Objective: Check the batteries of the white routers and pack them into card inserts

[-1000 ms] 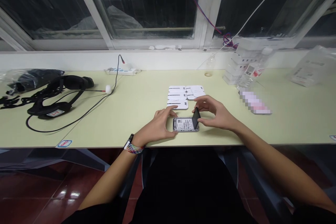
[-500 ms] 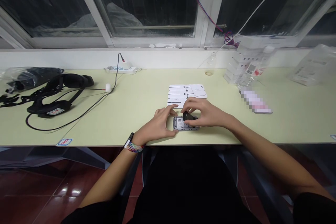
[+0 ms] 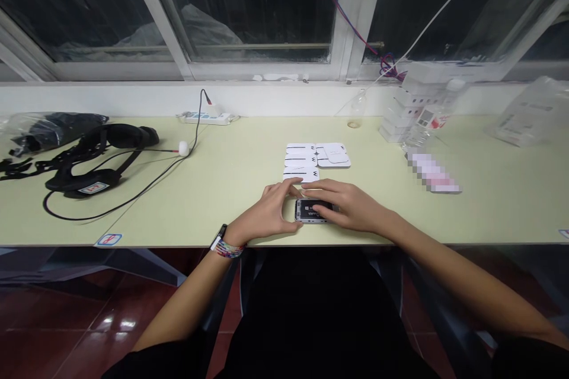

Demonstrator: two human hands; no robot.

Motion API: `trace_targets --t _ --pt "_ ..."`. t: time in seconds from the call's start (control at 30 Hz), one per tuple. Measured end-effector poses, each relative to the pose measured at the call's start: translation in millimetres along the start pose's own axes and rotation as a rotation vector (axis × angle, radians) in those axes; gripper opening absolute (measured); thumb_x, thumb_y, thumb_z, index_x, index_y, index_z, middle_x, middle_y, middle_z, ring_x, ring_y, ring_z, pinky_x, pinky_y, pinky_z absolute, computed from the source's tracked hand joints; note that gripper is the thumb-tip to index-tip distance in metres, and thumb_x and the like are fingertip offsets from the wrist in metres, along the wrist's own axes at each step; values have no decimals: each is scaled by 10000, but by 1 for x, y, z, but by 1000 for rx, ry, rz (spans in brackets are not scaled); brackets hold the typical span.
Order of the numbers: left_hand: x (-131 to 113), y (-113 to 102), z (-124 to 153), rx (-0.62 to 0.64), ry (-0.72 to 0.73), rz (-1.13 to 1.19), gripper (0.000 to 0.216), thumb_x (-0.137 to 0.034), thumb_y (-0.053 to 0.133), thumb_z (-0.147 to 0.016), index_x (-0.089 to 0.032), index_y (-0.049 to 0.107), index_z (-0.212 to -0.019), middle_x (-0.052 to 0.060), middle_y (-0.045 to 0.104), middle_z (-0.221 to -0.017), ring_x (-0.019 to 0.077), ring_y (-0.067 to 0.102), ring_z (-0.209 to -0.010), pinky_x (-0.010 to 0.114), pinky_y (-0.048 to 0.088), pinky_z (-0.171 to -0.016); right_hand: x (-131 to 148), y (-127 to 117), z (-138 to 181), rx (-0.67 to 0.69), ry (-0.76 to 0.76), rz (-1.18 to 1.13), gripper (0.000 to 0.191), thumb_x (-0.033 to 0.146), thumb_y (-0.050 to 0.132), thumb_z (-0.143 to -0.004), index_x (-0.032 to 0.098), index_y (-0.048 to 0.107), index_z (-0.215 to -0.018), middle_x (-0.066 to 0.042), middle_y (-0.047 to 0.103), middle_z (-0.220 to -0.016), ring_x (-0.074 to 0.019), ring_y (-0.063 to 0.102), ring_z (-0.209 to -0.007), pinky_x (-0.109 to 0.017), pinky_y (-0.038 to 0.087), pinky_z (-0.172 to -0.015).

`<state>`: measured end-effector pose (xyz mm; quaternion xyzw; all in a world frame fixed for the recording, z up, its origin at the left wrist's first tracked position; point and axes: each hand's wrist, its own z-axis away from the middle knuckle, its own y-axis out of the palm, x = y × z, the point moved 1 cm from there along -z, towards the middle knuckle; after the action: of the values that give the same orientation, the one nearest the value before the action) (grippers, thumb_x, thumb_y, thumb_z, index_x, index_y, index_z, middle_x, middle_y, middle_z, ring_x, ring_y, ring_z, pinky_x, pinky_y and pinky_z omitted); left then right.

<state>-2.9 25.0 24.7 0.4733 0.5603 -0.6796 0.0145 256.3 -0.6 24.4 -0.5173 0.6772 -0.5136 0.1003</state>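
Observation:
A mobile phone (image 3: 298,211) lies back up on the pale table near its front edge, its back cover off. A black battery (image 3: 309,209) with white print lies flat in its recess. My left hand (image 3: 265,211) braces the phone's left end, thumb on the near corner and fingers on the far one. Over the phone's right part, my right hand (image 3: 351,204) has its fingers stretched and apart, the thumb on the battery. That hand hides the phone's right end.
Beyond the hands lie white cards (image 3: 301,160) with black lines. A headset (image 3: 93,172) with a cable and a power strip (image 3: 208,118) are at left. A bottle (image 3: 420,127), stacked white boxes (image 3: 393,124) and a pixelated object (image 3: 431,172) stand or lie at right.
The battery, tilted in my right hand before, now lies flat in the phone and covers the white label. My right hand's fingers have spread off it. My left hand has stayed in place.

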Motion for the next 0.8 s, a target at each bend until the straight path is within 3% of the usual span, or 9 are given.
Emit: trace_targets --t 0.07,0.13,0.3,0.4,0.53,0.67,0.8 --pt "2 1 0 -1 -6 -2 985 -351 862 -817 -323 359 -1663 131 549 -1588 431 442 -1519 596 408 -1235 6 13 9 33 -26 42 657 390 593 -1129 253 410 -1745 -137 460 -1767 -343 460 -1630 -607 449 -1315" --pt "4 1 0 8 -12 -3 985 -361 858 -827 -325 353 -1672 128 572 -1552 432 455 -1503 603 416 -1227 8 27 17 137 -18 87 821 504 587 -1129 223 221 -1809 -152 289 -1833 -361 298 -1702 -632 354 -1365" --pt "3 2 0 7 -10 -12 1003 -339 860 -814 -315 348 -1676 120 617 -1495 430 451 -1508 600 400 -1240 7 31 34 272 49 156 879 564 495 -1161 226 20 -1818 -112 119 -1855 -319 152 -1731 -565 239 -1421" --pt "3 2 -1 2 10 -17 979 -312 849 -813 -307 361 -1661 109 642 -1457 417 477 -1491 594 381 -1254 0 17 43 265 91 156 835 572 491 -1159 241 99 -1819 -92 168 -1851 -312 199 -1726 -569 244 -1421" --pt "5 3 -2 2 36 -19 932 -298 832 -826 -312 375 -1639 97 668 -1418 406 514 -1464 574 401 -1231 -34 -16 41 149 234 180 619 535 426 -1176 271 441 -1736 -70 386 -1799 -332 359 -1682 -628 321 -1380" --pt "8 3 -2 -12 58 -23 908 -300 836 -822 -314 400 -1618 97 681 -1412 393 565 -1417 565 412 -1213 -82 -45 9 -59 464 330 559 462 457 -1150 157 614 -1592 -177 577 -1674 -379 564 -1534 -626 473 -1262" --pt "9 3 -2 -22 75 -21 895 -299 839 -826 -319 414 -1614 97 690 -1400 390 573 -1418 556 427 -1199 -103 -40 -30 16 562 424 508 502 584 -1089 175 684 -1465 -203 685 -1504 -412 629 -1381 -575 582 -1058"
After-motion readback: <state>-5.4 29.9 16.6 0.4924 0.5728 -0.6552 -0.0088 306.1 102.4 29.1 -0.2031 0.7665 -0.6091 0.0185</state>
